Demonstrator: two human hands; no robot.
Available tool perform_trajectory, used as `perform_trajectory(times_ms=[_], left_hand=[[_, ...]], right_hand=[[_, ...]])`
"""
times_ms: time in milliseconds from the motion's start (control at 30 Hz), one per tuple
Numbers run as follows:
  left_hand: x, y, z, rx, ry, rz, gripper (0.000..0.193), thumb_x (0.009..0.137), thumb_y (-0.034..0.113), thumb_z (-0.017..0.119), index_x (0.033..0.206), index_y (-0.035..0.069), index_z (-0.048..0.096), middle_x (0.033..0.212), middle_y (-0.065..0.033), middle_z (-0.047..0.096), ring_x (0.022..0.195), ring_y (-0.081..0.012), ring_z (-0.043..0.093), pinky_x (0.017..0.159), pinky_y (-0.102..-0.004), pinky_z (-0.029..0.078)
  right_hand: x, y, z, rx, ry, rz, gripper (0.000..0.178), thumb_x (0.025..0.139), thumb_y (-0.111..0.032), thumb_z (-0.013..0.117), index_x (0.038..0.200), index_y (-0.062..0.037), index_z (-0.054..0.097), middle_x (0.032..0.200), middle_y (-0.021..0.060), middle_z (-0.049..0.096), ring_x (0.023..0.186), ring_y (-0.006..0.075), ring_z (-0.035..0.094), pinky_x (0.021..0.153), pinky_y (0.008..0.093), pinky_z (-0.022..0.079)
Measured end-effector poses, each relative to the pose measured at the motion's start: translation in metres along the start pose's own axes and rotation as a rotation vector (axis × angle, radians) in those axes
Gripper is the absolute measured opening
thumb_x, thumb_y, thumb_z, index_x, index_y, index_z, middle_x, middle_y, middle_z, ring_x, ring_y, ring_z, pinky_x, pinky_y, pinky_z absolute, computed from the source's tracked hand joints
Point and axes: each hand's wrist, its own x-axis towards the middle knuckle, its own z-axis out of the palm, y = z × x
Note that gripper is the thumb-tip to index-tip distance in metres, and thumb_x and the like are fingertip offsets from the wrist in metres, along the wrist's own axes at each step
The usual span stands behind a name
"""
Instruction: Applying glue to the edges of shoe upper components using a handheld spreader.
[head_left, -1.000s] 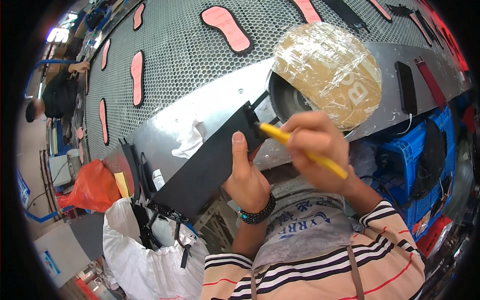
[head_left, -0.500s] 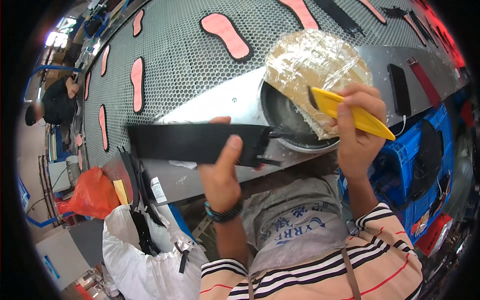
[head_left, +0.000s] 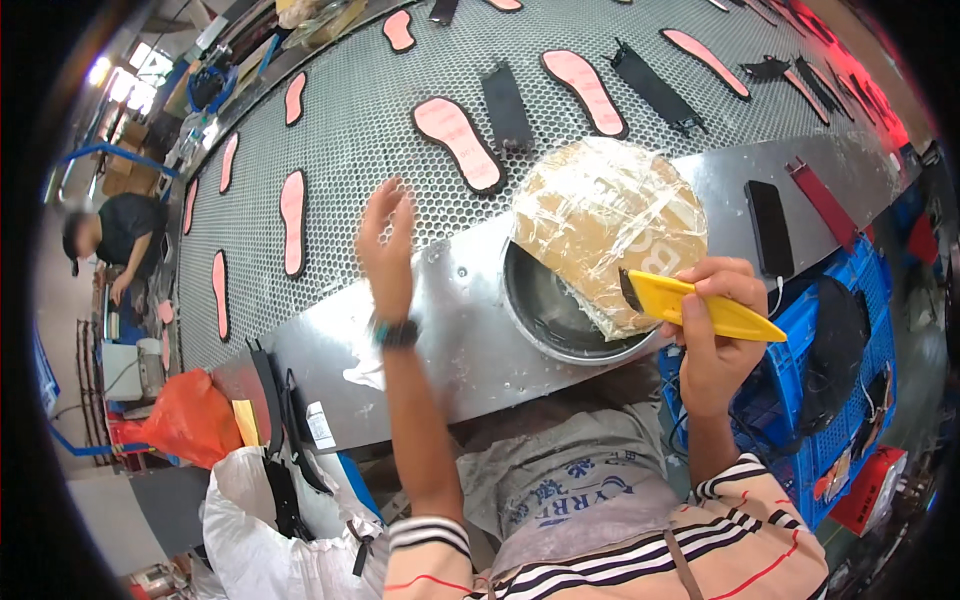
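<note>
My right hand (head_left: 722,310) grips a yellow glue brush (head_left: 690,305) with a short dark bristle edge, held over the right side of a round metal pan (head_left: 545,325). A round piece of brown cardboard (head_left: 610,215), streaked with shiny dried glue or film, covers much of the pan. My left hand (head_left: 387,235) is raised over the edge of the metal mesh belt, fingers stretched and slightly apart, holding nothing. Close to it lie a pink insole with black edging (head_left: 455,140) and a flat black strip (head_left: 507,105).
More pink insoles (head_left: 292,225) and another black strip (head_left: 655,85) lie on the mesh belt (head_left: 345,130). A phone (head_left: 768,230) on a white cable and a dark red strap (head_left: 825,205) rest at right. Below are blue crates (head_left: 850,400). Another person (head_left: 125,235) is at far left.
The black strip has left my left hand and a black strip now lies on the belt beside an insole. That hand moved up and left. My right hand still holds the brush, slightly lower.
</note>
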Motion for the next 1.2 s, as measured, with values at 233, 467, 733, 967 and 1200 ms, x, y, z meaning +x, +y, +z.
perform_trajectory(times_ms=[233,467,733,967,1200], left_hand=[[-0.155,-0.038,-0.271,1.399,0.262,-0.676,0.097,0.069,0.053,0.082,0.144,0.003,0.047,0.138,-0.0236,0.056,0.130,-0.0397,0.052,0.108,-0.0513,0.040],[-0.187,-0.064,-0.279,1.394,0.244,-0.465,0.031,0.093,0.024,0.063,0.116,0.003,0.064,0.108,-0.0208,0.068,0.098,-0.0420,0.064,0.084,-0.0514,0.049],[-0.189,-0.077,-0.248,1.055,0.211,-0.326,0.037,0.098,0.030,0.057,0.125,0.005,0.062,0.115,-0.0217,0.065,0.110,-0.0407,0.061,0.094,-0.0523,0.045],[-0.155,-0.058,-0.259,1.059,0.279,-0.152,0.032,0.086,0.002,0.065,0.118,-0.001,0.064,0.111,-0.0221,0.068,0.106,-0.0393,0.064,0.092,-0.0444,0.049],[-0.139,0.093,-0.223,0.283,0.770,-0.056,0.049,0.101,0.027,0.051,0.130,-0.013,0.054,0.122,-0.0170,0.059,0.100,-0.0243,0.062,0.086,-0.0347,0.053]], right_hand=[[0.005,0.023,0.009,0.018,-0.084,0.036,0.014,0.092,0.003,0.061,0.102,-0.0056,0.056,0.105,0.0102,0.057,0.074,0.0101,0.059,0.051,0.0164,0.047],[0.001,0.031,0.002,0.097,-0.067,0.086,0.015,0.093,0.000,0.062,0.106,-0.0073,0.058,0.108,0.0104,0.060,0.085,0.0111,0.061,0.051,0.0147,0.050],[0.003,0.027,0.002,0.077,-0.155,0.102,0.015,0.092,0.001,0.061,0.105,-0.0049,0.057,0.106,0.0108,0.059,0.083,0.0123,0.062,0.052,0.0154,0.051],[0.007,0.029,0.010,-0.199,-0.394,0.095,0.024,0.091,0.002,0.064,0.115,0.0009,0.066,0.113,0.0132,0.060,0.093,0.0199,0.063,0.080,0.0295,0.052],[0.007,0.030,0.009,-0.359,-0.582,0.106,0.022,0.087,-0.001,0.067,0.109,-0.0030,0.070,0.093,0.0111,0.067,0.088,0.0265,0.061,0.079,0.0344,0.048]])
